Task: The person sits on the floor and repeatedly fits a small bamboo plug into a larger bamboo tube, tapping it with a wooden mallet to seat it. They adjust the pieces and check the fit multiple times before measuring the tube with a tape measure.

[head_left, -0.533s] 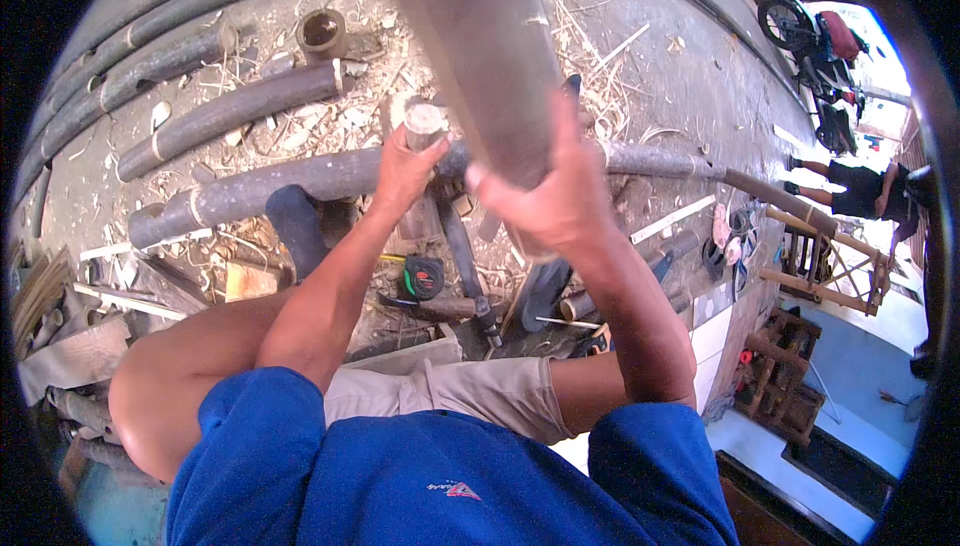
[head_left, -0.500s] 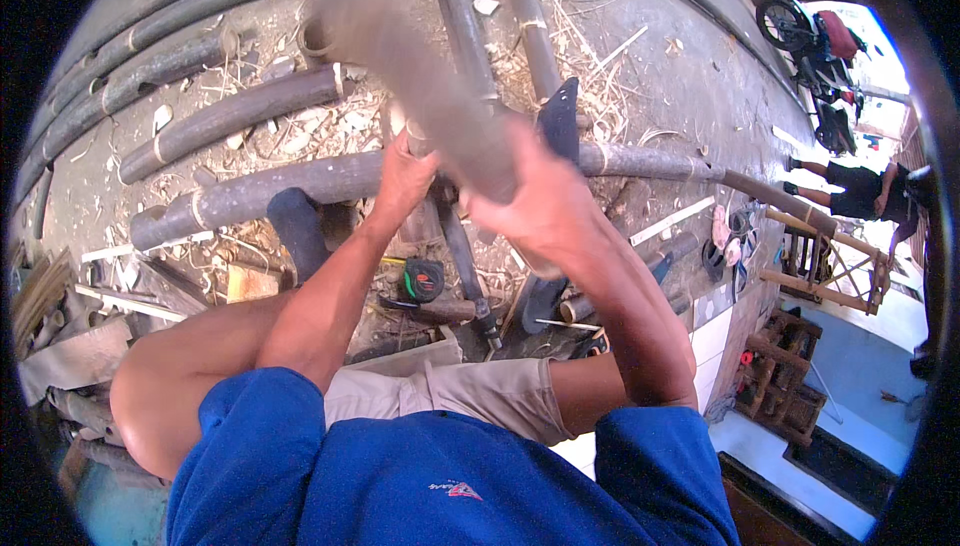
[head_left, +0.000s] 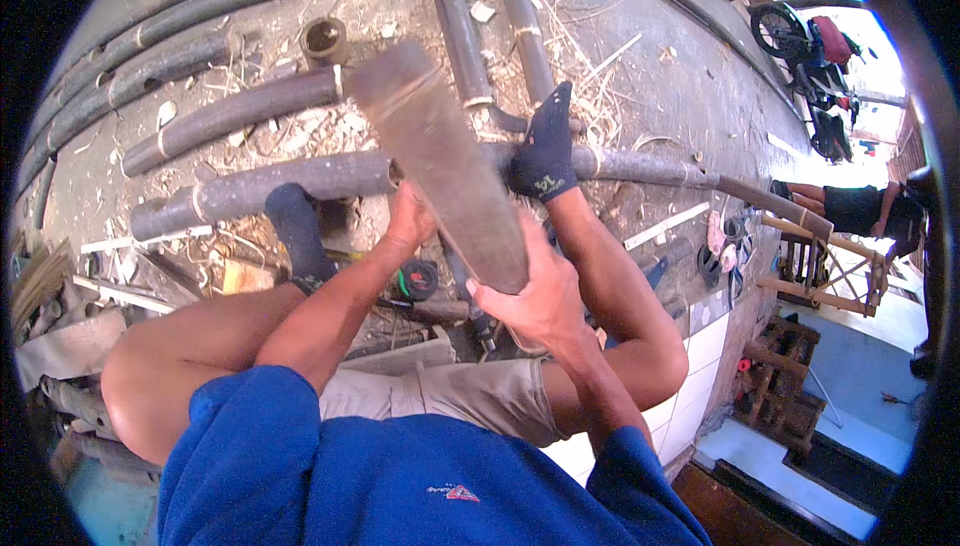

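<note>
A grey floor (head_left: 655, 96) is spreading under everything, and a long dark pole (head_left: 290, 183) is lying crosswise on it. A thick wooden bat (head_left: 450, 171) is slanting above the pole, its far end blurring and pointing away from the person. The right foot (head_left: 545, 151), wearing a dark sock, is crossing over the pole. The right hand (head_left: 540, 291) is gripping the bat's near end, fingers wrapped around it. The left hand (head_left: 408, 218) is disappearing partly behind the bat, hiding its grip, so its hold cannot be told. Near its wrist, a tape measure (head_left: 422, 279) is resting; pale chips (head_left: 295, 136) are lying beyond the pole.
</note>
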A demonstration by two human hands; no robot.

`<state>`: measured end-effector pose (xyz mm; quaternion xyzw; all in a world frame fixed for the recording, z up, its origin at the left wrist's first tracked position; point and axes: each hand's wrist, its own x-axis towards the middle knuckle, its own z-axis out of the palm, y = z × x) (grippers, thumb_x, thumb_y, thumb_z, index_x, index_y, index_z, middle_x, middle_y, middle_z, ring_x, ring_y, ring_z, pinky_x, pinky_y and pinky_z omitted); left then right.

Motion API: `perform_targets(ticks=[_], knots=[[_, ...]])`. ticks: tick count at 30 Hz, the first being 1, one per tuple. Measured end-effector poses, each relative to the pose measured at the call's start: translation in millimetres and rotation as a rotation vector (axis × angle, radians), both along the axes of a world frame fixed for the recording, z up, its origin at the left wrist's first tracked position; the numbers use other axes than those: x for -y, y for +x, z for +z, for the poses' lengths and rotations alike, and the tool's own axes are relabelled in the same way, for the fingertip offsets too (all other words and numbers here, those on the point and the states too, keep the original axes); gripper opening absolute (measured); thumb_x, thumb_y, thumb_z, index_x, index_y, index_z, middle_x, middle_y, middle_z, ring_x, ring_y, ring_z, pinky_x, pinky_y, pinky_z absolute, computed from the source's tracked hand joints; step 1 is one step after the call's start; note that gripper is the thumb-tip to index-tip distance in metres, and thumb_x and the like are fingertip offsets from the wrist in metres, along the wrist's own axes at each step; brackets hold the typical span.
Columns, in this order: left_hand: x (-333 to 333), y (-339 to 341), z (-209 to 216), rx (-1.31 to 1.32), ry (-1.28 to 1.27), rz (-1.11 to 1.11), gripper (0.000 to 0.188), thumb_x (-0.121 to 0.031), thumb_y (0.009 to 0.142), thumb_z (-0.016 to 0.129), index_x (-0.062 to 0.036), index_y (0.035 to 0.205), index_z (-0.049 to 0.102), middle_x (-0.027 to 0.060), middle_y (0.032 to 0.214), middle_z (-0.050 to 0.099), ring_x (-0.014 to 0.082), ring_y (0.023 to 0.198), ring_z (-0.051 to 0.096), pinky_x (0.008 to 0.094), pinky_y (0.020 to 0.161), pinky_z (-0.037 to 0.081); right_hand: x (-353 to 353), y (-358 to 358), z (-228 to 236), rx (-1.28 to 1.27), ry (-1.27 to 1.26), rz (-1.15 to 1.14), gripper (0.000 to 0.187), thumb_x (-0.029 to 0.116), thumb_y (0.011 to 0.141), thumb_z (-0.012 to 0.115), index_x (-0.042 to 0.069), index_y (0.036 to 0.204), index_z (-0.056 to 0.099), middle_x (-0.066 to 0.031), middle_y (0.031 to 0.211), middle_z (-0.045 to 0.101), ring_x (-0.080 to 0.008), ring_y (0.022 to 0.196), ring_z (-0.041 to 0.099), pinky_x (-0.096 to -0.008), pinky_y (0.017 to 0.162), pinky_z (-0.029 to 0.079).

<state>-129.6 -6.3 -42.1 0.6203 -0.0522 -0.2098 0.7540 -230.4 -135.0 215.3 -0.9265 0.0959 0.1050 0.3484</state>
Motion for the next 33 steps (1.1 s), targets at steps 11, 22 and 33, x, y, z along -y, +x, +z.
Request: perform_targets(ticks=[11, 22, 33], knots=[[-10.7, 59.8, 39.4, -0.043, -0.022, 0.258, 0.034, -0.018, 0.092, 0.077, 0.0012, 0.119, 0.067, 0.0063, 0.109, 0.071, 0.0140, 0.094, 0.066, 0.0316, 0.083, 0.055, 6.9, -20.2, -27.1, -0.036, 0.096, -0.185, 0.092, 0.030, 0.077, 0.083, 0.006, 0.154, 0.039, -0.0246, 0.122, 0.070, -0.0366, 0.117, 0.068, -0.0429, 0.101, 0.052], [-6.8, 79.3, 88.2, 0.107, 0.116, 0.112, 0.026, -0.028, 0.088, 0.082, -0.0084, 0.098, 0.070, -0.0044, 0.079, 0.063, 0.0070, 0.067, 0.055, 0.0275, 0.060, 0.045, 22.3, -21.4, -13.9, 0.031, 0.223, -0.268, 0.086, 0.025, 0.080, 0.083, 0.002, 0.152, 0.042, -0.0171, 0.128, 0.068, -0.0248, 0.119, 0.065, -0.0383, 0.106, 0.048], [-5.5, 79.0, 75.2, 0.044, 0.126, 0.080, 0.036, -0.029, 0.087, 0.084, -0.0044, 0.110, 0.070, 0.0015, 0.096, 0.070, 0.0104, 0.085, 0.061, 0.0306, 0.078, 0.049, 35.6, 18.3, 14.2, 0.134, 0.154, -0.169, 0.088, 0.024, 0.078, 0.083, -0.001, 0.152, 0.042, -0.0205, 0.132, 0.065, -0.0279, 0.122, 0.063, -0.0402, 0.107, 0.046]])
